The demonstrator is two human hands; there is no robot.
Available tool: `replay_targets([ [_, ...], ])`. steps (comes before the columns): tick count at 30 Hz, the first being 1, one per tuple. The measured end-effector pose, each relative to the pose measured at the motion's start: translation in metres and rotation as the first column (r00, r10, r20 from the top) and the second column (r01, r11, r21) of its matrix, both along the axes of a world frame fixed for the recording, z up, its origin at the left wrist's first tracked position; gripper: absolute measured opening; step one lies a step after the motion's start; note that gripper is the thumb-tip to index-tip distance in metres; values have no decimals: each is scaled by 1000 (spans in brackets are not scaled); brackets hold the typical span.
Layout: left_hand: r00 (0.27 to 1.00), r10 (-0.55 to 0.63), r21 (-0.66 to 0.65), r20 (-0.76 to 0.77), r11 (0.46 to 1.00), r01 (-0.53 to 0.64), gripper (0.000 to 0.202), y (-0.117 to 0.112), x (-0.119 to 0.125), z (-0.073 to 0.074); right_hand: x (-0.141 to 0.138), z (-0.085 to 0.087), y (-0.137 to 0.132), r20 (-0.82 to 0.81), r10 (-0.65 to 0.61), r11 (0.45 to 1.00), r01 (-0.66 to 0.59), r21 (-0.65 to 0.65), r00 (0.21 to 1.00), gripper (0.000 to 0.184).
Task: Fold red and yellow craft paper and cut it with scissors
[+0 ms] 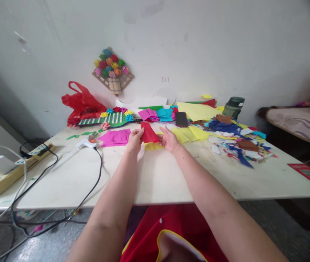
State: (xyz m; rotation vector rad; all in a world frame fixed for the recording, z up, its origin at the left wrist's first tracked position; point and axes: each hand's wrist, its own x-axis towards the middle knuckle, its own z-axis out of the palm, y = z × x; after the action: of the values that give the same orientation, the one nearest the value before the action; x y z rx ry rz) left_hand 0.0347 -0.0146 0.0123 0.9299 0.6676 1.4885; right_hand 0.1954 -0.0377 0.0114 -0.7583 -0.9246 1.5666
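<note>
A small piece of red crepe paper is held up over the middle of the table. Its left edge is pinched between the thumb and fingers of my left hand. My right hand is at the paper's lower right corner, fingertips against the edge, thumb raised apart from them. Beneath and behind lie yellow crepe paper pieces, partly covered by the red sheet and my right hand. Left of my left hand is a magenta crepe paper stack. A white glue gun rests farther left.
A decorated green guitar-shaped piece and red plastic bag are at the back left. A phone, green bottle and paper scraps are right. A black cable and power strip run along the left.
</note>
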Motion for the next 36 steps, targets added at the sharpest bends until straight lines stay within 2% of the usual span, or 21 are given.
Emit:
replay_targets([
  [2,1000,-2,9,-1,1000,2,34,0,0,-1,-2,-2,0,62,-8,1000,8,8,998,62],
  [5,1000,2,32,3,999,-2,35,1,0,-1,-4,-6,3,149,-100,993,89,80,984,57],
  [9,1000,-1,47,-24,999,3,34,2,-1,-2,-1,-7,3,96,-184,972,167,163,978,63],
  [13,1000,9,26,-27,1000,-8,32,2,-1,-1,0,-1,-2,-46,-158,978,162,129,986,61],
  [18,993,-40,14,114,999,38,27,-1,3,4,-4,2,-2,-16,-173,985,173,-19,985,41],
  [20,991,-43,8,123,999,43,25,-3,4,6,-5,1,-2,-14,-138,989,138,-45,990,38],
  [24,990,-38,15,135,999,37,21,-3,4,8,-7,0,-3,-4,21,1000,-21,15,1000,41],
  [25,988,-49,26,146,999,46,21,-3,4,7,-7,0,-4,14,29,998,-30,50,999,42],
  [27,987,-60,39,147,998,55,22,-1,3,5,-8,-2,-2,59,-44,995,38,95,997,50],
  [30,998,-44,21,48,999,43,23,1,0,1,-6,-9,6,162,-273,961,260,95,948,60],
  [32,993,-2,12,-117,1000,3,23,2,-3,-2,-2,-18,16,249,-388,921,359,154,887,65],
  [34,946,74,29,-317,997,-68,22,4,-6,-5,2,-26,25,333,-448,890,379,252,830,62],
  [36,872,184,70,-453,983,-171,21,7,-10,-8,5,-33,31,424,-461,881,343,326,779,54],
])
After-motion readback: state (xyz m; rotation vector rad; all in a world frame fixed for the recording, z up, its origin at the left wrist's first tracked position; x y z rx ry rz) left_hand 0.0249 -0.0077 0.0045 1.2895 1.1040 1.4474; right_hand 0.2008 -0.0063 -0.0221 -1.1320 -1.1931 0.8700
